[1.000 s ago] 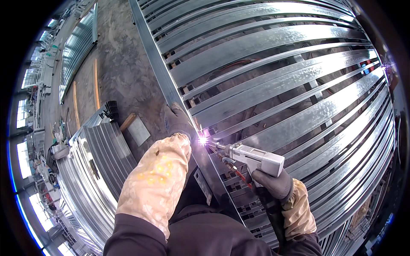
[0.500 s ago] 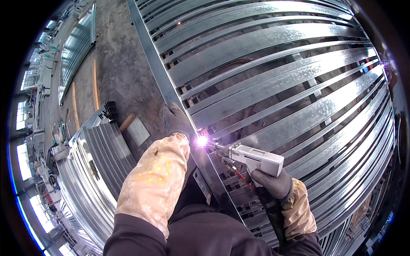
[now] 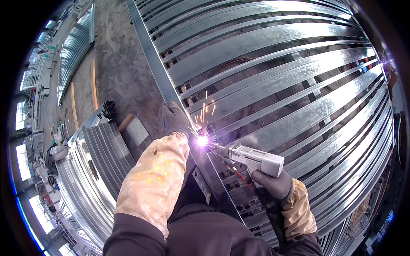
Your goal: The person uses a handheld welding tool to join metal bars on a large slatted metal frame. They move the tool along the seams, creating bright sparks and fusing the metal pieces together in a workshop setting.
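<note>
My right hand [image 3: 273, 183], in a dark glove, is closed round the handle of a silver handheld welding gun [image 3: 258, 160]. The gun's nozzle points left at a bright violet-white weld spot [image 3: 202, 141], where sparks fly upward. That spot lies on the long metal edge rail [image 3: 149, 57], where the crossbars of a large metal frame [image 3: 273, 81] meet it. Just beyond the glare, my gloved left hand [image 3: 174, 118] grips the rail, its fingers partly hidden. Pale protective sleeves cover both forearms.
Stacked shiny metal profiles [image 3: 96, 158] lie at the left, beside a bundle of dark tubes [image 3: 109, 110]. Wooden strips [image 3: 94, 85] and another slatted panel [image 3: 77, 53] rest on the floor. A dark hose [image 3: 273, 213] hangs from the gun. Another violet glow [image 3: 381, 65] shows at the far right.
Orange sparks now shoot up from the weld spot, where almost none showed before. Both hands and the welding gun have kept nearly the same place.
</note>
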Available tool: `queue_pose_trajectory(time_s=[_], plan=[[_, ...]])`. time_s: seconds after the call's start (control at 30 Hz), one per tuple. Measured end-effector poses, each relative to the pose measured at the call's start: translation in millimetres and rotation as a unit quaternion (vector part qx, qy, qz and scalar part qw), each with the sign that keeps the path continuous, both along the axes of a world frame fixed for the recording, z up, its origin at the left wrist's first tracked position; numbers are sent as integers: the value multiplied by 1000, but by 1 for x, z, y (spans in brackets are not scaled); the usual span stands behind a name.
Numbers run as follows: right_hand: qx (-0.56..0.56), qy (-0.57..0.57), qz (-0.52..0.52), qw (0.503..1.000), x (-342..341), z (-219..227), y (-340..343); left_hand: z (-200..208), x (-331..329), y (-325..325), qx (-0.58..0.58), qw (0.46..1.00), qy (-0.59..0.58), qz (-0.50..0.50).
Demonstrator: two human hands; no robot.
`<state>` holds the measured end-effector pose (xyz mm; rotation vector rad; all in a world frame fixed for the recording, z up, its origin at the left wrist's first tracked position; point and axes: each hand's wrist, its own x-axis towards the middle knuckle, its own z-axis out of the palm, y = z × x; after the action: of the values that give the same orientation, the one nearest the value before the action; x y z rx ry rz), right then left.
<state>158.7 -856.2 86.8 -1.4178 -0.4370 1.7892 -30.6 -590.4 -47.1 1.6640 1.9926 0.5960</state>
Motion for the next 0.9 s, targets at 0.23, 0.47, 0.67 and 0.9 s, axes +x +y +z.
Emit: queue_pose_trajectory(time_s=[0.23,0.47,0.67,0.9], plan=[[-10,8,-25,1000,-1,2,-4,1,2,-1,-12,1000,-10,2],[-12,-4,-25,1000,-2,4,-6,-1,3,0,-13,1000,-13,-1],[-24,-2,-20,999,-1,6,-8,-21,-2,4,38,999,10,-3],[-28,-3,-34,999,-4,8,-10,-7,3,0,2,1000,-16,-6]])
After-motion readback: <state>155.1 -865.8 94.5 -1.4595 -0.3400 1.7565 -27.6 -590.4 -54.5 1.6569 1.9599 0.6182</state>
